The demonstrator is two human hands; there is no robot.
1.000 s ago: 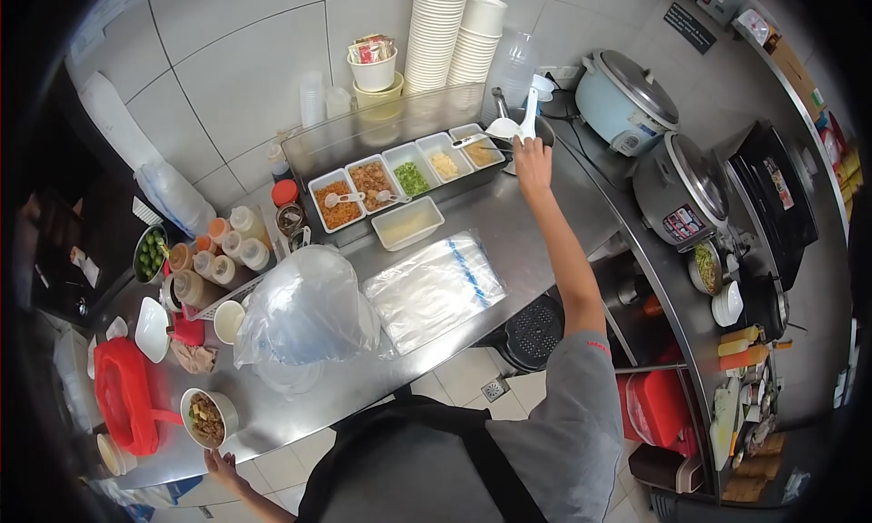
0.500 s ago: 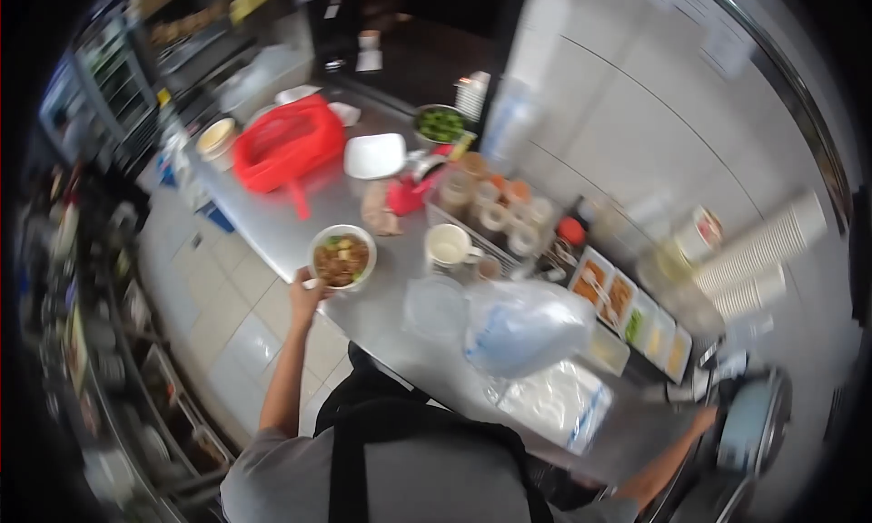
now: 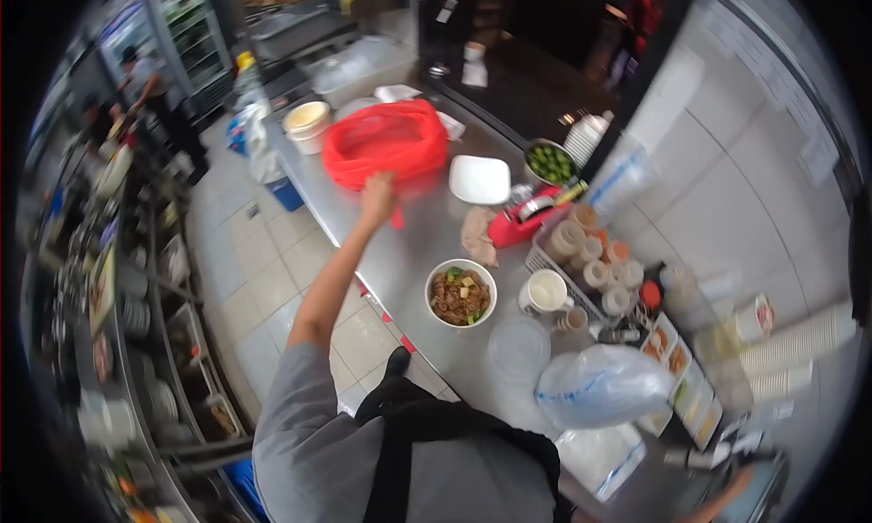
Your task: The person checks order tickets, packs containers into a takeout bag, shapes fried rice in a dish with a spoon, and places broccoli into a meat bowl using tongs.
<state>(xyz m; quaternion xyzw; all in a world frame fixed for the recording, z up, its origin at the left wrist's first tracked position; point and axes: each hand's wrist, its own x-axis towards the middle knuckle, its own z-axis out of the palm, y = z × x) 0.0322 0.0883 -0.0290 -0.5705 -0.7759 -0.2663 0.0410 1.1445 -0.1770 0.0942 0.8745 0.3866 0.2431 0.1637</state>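
Observation:
A red plastic bag sits bunched with its mouth open on the steel counter. My left hand is closed at the bag's near edge, fingers pinching the plastic. A white bowl filled with meat, greens and pale cubes stands closer to me, clear of both hands. My right hand is far off at the lower right, beside a blue-grey rounded appliance; its fingers are blurred and partly hidden. A white rectangular dish lies right of the bag.
A mug, a clear plastic lid and a filled clear bag line the counter. Behind stand a basket of squeeze bottles, a tape dispenser and a pot of greens. People stand far left.
My left hand has let go of the bowl, leaving it on the counter, and moved forward to the red bag. The view has swung left. My right hand stays near the appliance.

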